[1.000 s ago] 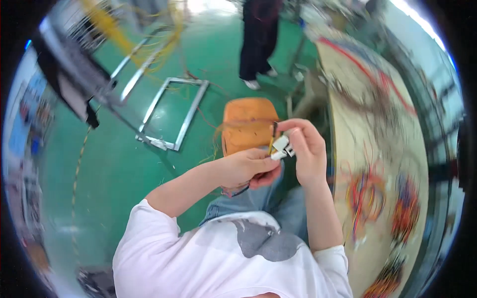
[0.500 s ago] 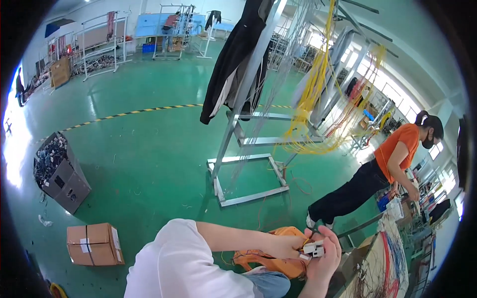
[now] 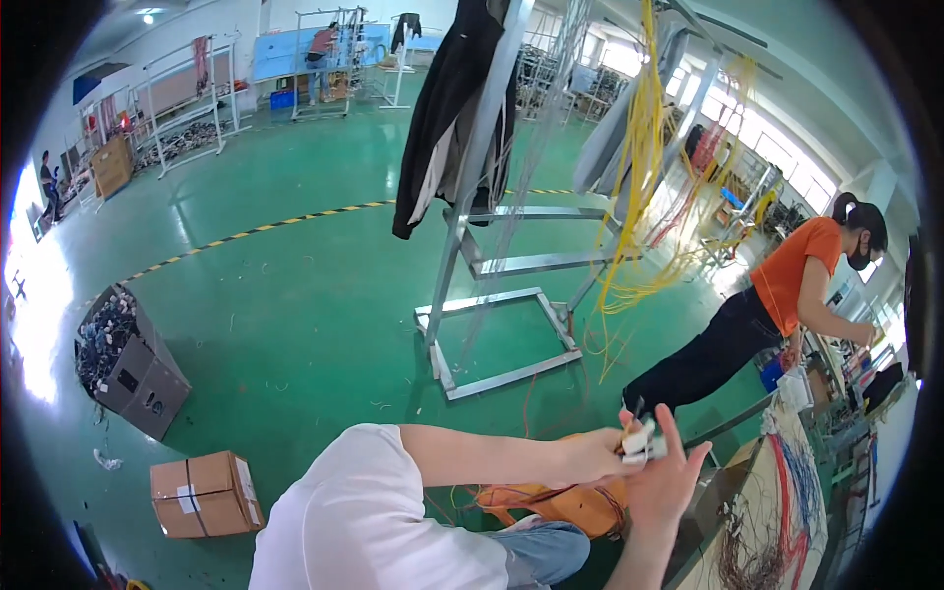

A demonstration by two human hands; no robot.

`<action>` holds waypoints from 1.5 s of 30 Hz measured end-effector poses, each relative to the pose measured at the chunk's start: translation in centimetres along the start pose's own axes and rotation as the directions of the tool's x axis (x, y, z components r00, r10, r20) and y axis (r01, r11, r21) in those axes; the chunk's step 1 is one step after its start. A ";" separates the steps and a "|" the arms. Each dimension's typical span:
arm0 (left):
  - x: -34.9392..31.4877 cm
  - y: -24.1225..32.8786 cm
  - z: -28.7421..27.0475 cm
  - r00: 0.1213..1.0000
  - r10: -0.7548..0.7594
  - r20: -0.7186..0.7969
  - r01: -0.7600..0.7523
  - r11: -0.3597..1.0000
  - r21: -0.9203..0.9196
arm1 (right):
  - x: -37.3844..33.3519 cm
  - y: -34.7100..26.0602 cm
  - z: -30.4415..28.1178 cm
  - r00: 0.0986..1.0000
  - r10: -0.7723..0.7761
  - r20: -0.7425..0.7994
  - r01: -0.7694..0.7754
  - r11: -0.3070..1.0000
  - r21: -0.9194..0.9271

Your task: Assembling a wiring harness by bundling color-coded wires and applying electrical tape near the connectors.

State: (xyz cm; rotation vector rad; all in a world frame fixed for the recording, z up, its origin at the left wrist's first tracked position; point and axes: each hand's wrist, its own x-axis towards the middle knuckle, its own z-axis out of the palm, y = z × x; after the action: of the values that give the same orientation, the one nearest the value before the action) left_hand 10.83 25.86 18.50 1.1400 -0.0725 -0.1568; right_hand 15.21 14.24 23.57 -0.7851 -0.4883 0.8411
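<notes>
L hand (image 3: 593, 456): grip pinching white connector (image 3: 642, 444), prob. to steady it
R hand (image 3: 661, 490): grip spread alongside, prob. for access
Worktop (image 3: 755, 486): red wires (image 3: 784, 482) nr, prob. for reach

Across a glossy green floor (image 3: 295, 334), a grey metal frame rack (image 3: 513, 377) is standing about the dial's centre, its rectangular base lying flat. A black jacket with a pale panel (image 3: 428, 128) is hanging from it just short of twelve o'clock, and long yellow wires (image 3: 644, 147) are dangling between one and two. A person in an orange top and dark trousers (image 3: 787, 275) is leaning forward at three. At eight, a sealed brown cardboard box with a dark strap (image 3: 221, 501) is sitting; near nine, an open grey-brown carton (image 3: 152, 403) is brimming with dark scraps (image 3: 106, 339). Black-and-yellow floor tape (image 3: 275, 228) is curving past ten.
</notes>
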 end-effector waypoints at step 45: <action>2.3 -0.8 6.8 0.465 -0.277 0.841 0.393 0.916 0.084 | -24.7 -17.4 -2.7 0.923 -0.034 -0.382 -0.210 0.789 -0.577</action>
State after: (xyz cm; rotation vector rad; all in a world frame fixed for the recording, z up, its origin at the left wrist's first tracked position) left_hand 12.07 19.06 20.54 0.8418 -0.7088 -1.0790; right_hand 10.76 -14.14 33.39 -1.5547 -0.3776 0.5888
